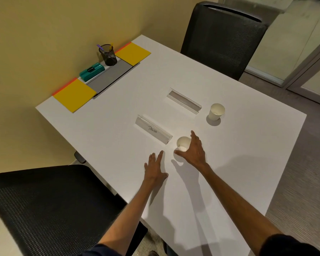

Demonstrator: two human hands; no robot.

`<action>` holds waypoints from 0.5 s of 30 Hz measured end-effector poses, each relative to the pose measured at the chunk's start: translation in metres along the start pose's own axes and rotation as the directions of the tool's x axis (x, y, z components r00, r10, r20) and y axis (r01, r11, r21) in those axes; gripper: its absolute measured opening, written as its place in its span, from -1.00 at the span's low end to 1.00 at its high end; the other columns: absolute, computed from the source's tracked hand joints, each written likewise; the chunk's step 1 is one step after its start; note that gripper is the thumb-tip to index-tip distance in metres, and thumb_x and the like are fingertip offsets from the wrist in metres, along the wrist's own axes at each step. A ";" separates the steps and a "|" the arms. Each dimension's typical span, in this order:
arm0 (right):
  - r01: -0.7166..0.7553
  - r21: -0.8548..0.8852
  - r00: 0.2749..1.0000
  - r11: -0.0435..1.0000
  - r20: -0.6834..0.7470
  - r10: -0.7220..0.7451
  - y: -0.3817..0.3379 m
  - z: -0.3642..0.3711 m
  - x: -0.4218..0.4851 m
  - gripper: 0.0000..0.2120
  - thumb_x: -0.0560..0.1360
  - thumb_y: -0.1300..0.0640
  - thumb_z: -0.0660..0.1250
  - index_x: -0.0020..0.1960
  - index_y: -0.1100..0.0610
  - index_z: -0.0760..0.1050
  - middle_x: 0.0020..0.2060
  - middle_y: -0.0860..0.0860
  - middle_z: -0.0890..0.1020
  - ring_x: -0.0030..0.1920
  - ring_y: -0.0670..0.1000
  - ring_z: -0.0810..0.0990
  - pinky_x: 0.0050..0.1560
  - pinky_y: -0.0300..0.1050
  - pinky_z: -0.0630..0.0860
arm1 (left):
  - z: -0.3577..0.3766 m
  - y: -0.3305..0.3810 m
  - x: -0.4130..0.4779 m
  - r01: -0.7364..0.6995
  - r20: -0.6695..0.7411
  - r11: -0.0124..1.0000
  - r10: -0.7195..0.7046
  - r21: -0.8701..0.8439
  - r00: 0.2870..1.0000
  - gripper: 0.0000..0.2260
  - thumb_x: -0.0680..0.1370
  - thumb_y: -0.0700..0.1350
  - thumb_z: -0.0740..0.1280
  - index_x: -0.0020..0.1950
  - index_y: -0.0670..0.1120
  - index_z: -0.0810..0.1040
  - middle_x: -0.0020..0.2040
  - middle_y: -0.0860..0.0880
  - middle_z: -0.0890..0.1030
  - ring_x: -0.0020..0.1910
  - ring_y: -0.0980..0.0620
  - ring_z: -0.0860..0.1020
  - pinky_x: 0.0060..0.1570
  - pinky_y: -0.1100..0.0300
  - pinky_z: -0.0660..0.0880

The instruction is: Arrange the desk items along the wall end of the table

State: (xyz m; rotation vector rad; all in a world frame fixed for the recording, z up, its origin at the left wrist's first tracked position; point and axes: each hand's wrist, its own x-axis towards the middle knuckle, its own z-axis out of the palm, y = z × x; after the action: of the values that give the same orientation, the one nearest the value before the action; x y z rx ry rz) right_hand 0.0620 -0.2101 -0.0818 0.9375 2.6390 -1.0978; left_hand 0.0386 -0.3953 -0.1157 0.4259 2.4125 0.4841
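A white paper cup (182, 144) stands on the white table (103, 130) next to a clear name holder marked "PANDA" (152, 131). My right hand (195, 151) curves around the cup's right side with the thumb below it and the fingers straight and spread. My left hand (155, 168) hovers flat over the table to the left, holding nothing. A second paper cup (216, 111) and a second clear name holder (184, 101) lie farther right. At the wall end sit two yellow notepads (74, 95) (133, 53), a black mesh pen cup (108, 54) and a teal stapler (91, 71).
A grey cable flap (110, 75) lies between the notepads. One black mesh chair (222, 39) stands at the far side, and another (44, 206) is at the near left. Yellow wall borders the table's left end.
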 end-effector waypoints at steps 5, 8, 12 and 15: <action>0.013 0.026 0.998 1.000 -0.067 -0.011 -0.002 -0.005 -0.010 0.07 0.32 -0.27 0.51 0.59 0.09 0.01 0.54 0.07 0.21 0.54 0.13 0.22 0.45 0.13 0.33 | -0.009 -0.001 -0.012 -0.023 -0.082 0.996 0.017 -0.081 0.996 -0.16 0.53 -0.01 0.41 0.63 -0.01 -0.08 0.61 -0.19 -0.02 0.61 -0.15 0.00 0.52 -0.16 0.18; 0.013 0.030 0.989 0.999 -0.145 -0.009 -0.005 -0.009 -0.025 -0.04 0.37 -0.27 0.46 0.56 0.11 0.11 0.51 0.07 0.27 0.51 0.11 0.27 0.44 0.11 0.32 | -0.014 0.006 -0.025 -0.052 -0.139 0.997 0.043 -0.061 0.989 -0.22 0.58 0.00 0.34 0.63 -0.07 -0.07 0.62 -0.16 -0.07 0.62 -0.13 -0.02 0.52 -0.14 0.18; 0.042 0.071 0.967 0.997 -0.255 -0.022 -0.007 -0.014 -0.060 -0.18 0.44 -0.24 0.40 0.53 0.13 0.20 0.47 0.06 0.33 0.48 0.10 0.30 0.44 0.11 0.32 | -0.017 0.017 -0.050 -0.102 -0.172 0.994 0.094 -0.038 0.981 -0.32 0.63 0.01 0.24 0.62 -0.09 -0.07 0.63 -0.12 -0.06 0.62 -0.11 -0.03 0.52 -0.15 0.16; 0.058 0.104 0.948 0.993 -0.316 -0.023 -0.002 -0.023 -0.089 -0.25 0.49 -0.22 0.36 0.51 0.15 0.23 0.46 0.06 0.35 0.48 0.09 0.31 0.42 0.09 0.31 | -0.017 0.023 -0.072 -0.176 -0.206 0.984 0.167 -0.030 0.964 -0.36 0.64 0.05 0.20 0.62 -0.09 -0.02 0.63 -0.09 0.00 0.62 -0.08 0.00 0.53 -0.13 0.16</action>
State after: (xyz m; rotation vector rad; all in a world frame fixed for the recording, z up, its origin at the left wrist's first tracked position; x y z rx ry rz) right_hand 0.1346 -0.2398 -0.0326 1.1752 2.8829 -1.2075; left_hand 0.0858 -0.4085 -0.0552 0.5936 2.5645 0.6903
